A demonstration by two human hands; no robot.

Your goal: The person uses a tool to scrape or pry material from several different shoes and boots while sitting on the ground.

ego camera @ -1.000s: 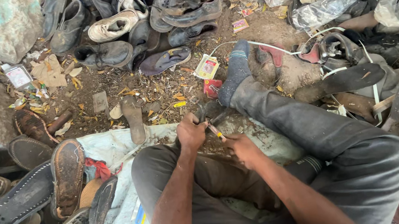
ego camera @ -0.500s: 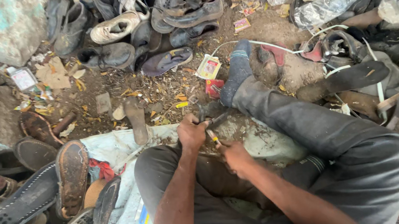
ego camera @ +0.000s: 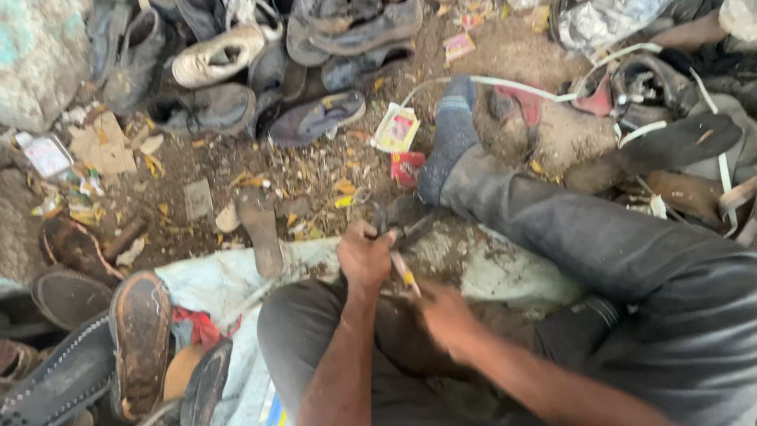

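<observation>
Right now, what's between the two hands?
Head view: a thin yellowish tool lies between the left hand and right hand, over a dirty work surface.

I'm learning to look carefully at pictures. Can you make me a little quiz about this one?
1. True or false: the left hand is closed around a tool.
2. What lies beside the white shoe? A) other shoes B) a bicycle C) a cat
3. Fill in: the person's sock is ____ in colour.

Key: 1 true; 2 A; 3 blue. The right hand is blurred, so what it holds cannot be told.
</observation>
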